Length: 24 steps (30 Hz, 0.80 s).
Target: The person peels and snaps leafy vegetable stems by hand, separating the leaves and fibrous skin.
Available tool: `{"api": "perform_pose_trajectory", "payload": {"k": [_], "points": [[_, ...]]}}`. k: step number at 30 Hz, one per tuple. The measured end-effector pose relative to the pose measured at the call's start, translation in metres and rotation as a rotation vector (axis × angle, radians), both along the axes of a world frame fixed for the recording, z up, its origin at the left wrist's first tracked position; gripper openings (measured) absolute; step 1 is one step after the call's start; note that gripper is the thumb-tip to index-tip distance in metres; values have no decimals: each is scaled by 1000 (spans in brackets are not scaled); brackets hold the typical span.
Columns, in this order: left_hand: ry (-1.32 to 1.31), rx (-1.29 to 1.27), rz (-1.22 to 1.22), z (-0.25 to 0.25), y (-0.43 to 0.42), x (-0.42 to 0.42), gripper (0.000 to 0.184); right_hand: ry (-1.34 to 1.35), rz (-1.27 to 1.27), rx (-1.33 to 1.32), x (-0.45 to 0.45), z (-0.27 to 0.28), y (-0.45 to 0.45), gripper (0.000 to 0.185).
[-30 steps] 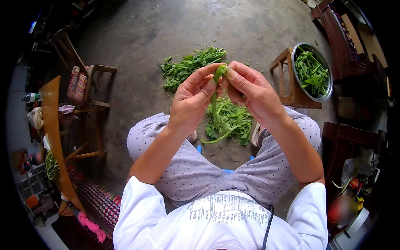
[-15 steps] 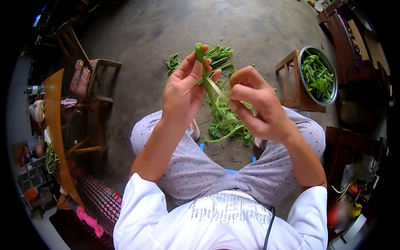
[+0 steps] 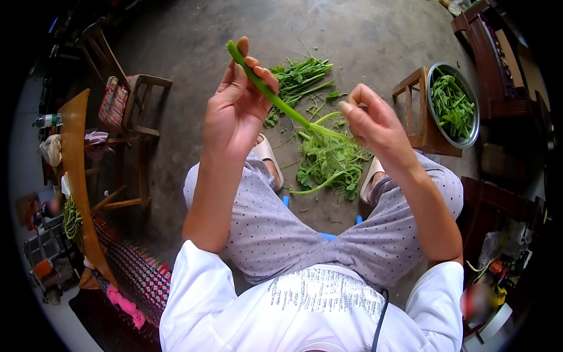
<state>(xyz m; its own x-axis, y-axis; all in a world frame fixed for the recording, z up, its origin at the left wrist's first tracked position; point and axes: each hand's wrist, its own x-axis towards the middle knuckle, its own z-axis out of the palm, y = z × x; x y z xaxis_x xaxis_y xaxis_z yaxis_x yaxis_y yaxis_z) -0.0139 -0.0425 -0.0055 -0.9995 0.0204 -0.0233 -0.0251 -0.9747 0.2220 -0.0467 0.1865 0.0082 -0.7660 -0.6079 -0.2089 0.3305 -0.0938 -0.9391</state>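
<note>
A long green stalk (image 3: 275,101) slants down to the right, its cut end up at the left. My left hand (image 3: 240,102) holds it between thumb and fingers. Pale strands branch from its lower end toward my right hand (image 3: 375,120), whose thumb and fingertips are pinched on one thin strand. Below lies a pile of curly tendrils and leaves (image 3: 331,167) on the floor. Beyond my hands, a bunch of leafy green stalks (image 3: 302,76) rests on the concrete.
At the right, a metal basin (image 3: 476,120) of green stalks sits on a wooden stool (image 3: 410,88). A wooden chair (image 3: 132,100) with a striped cushion and a wooden table (image 3: 76,152) stand at the left. My sandalled feet flank the tendril pile.
My left hand has moved left and up with the stalk, which now tilts instead of standing nearly upright. My right hand has parted from it, rightward, drawing out a strand.
</note>
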Motion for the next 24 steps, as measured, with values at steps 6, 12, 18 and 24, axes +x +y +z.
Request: {"api": "perform_pose_trajectory", "payload": {"k": [6,12,18,24], "points": [[-23,1,0,3,5,1,35,918,97,580,20,-5,-14,16],[-58,-610,27,8,28,7,36,879,5,587,20,0,-15,11],[-94,-1008,3,2,43,12,29,1109,-152,652,20,-4,-15,9],[-170,-937,49,2,38,11,29,1346,-195,700,17,-1,-8,13]]}}
